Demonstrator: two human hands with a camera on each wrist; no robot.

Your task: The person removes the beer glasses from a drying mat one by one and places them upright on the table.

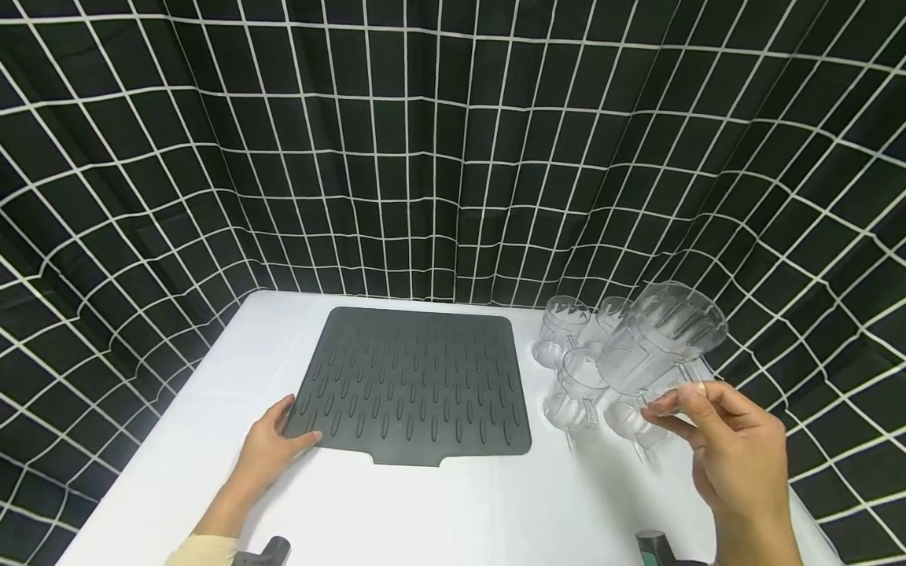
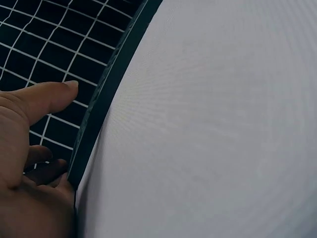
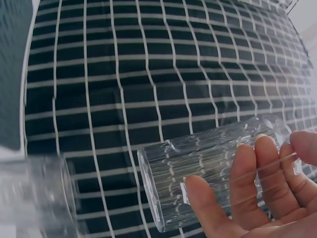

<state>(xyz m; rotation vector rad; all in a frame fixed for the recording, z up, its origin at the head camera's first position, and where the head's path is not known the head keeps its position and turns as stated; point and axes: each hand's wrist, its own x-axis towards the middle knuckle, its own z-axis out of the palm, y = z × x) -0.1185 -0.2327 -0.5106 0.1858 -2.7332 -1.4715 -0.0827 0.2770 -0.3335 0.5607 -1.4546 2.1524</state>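
Observation:
My right hand [image 1: 739,440] grips a clear mug [image 1: 654,338] by its handle, which the fingers partly cover. This mug hangs tilted above the right side of the table. In the right wrist view the fingers curl round the handle beside the ribbed clear wall [image 3: 173,186]. Below and left of it, several similar clear mugs [image 1: 583,373] stand close together; the held one partly hides some. My left hand [image 1: 265,452] rests at the near left corner of a dark grey ridged mat [image 1: 418,385], thumb by the front edge and fingers along the left edge.
The mat lies flat on a white table [image 1: 488,511], with a short tab on its near edge. Black curtains with a white grid [image 1: 439,157] enclose the back and sides. Dark device parts [image 1: 272,550] show near both wrists.

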